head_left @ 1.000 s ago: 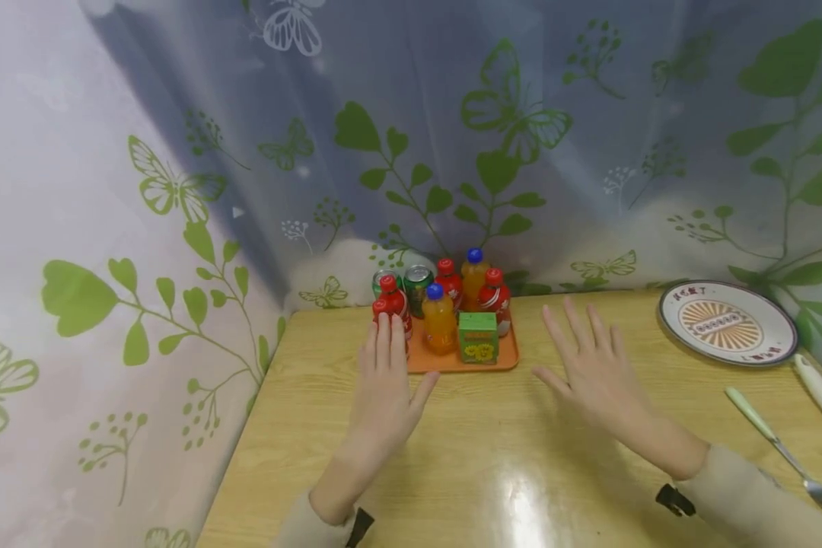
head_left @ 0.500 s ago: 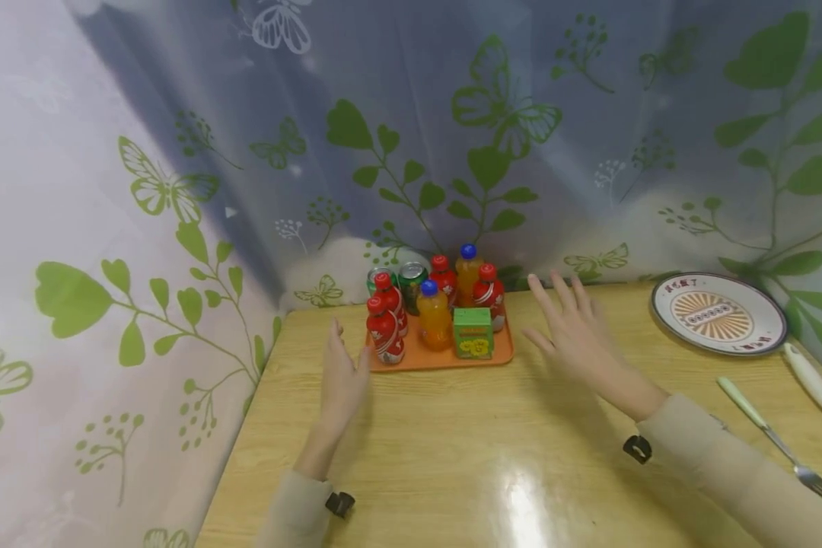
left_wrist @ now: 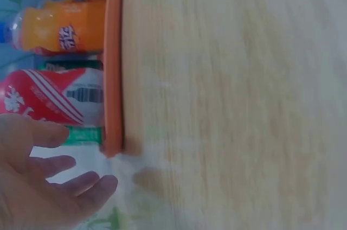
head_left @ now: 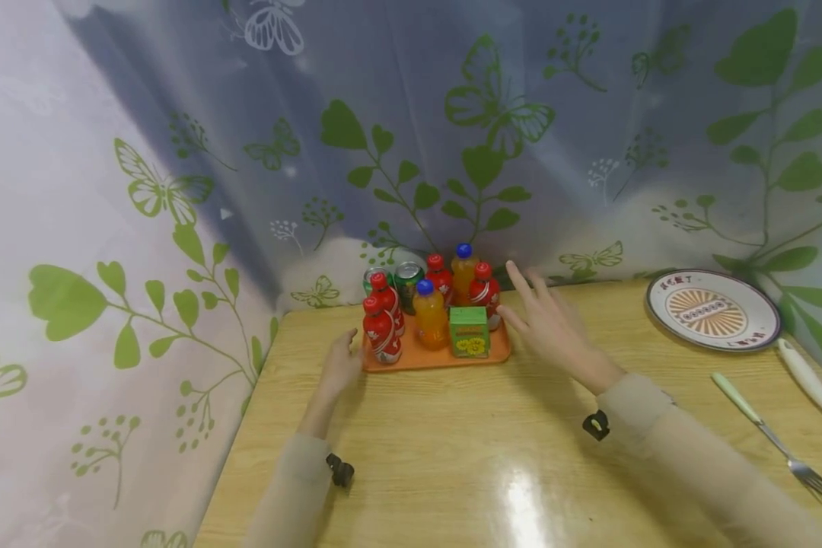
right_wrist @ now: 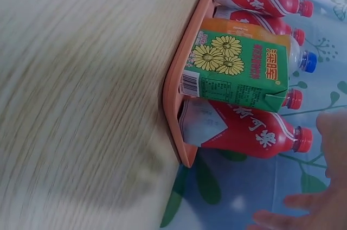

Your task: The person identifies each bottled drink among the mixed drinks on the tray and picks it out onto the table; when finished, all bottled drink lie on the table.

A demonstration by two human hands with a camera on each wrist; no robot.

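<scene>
An orange tray (head_left: 421, 361) carries several small drinks. Red cola bottles (head_left: 381, 335) stand at its left, centre back and right. Two orange soda bottles (head_left: 430, 323) with blue caps, a green carton (head_left: 470, 335) with yellow flowers and green cans (head_left: 408, 288) share it. My left hand (head_left: 341, 369) is beside the tray's left end, fingers loosely bent and holding nothing. In the left wrist view, its thumb lies close to a red bottle (left_wrist: 65, 97); contact cannot be told. My right hand (head_left: 551, 331), fingers spread, is at the tray's right end near another red bottle (right_wrist: 244, 129).
A round patterned plate (head_left: 714, 310) lies on the wooden table (head_left: 479, 441) at the right. In front of it are a fork (head_left: 774, 438) with a green handle and a white-handled utensil (head_left: 814, 380), partly out of view. A leaf-printed curtain (head_left: 397, 114) hangs right behind the tray.
My left hand has moved from in front of the red bottles to the tray's left side. The right hand has come leftward to the tray's right end. The tray stays on the table.
</scene>
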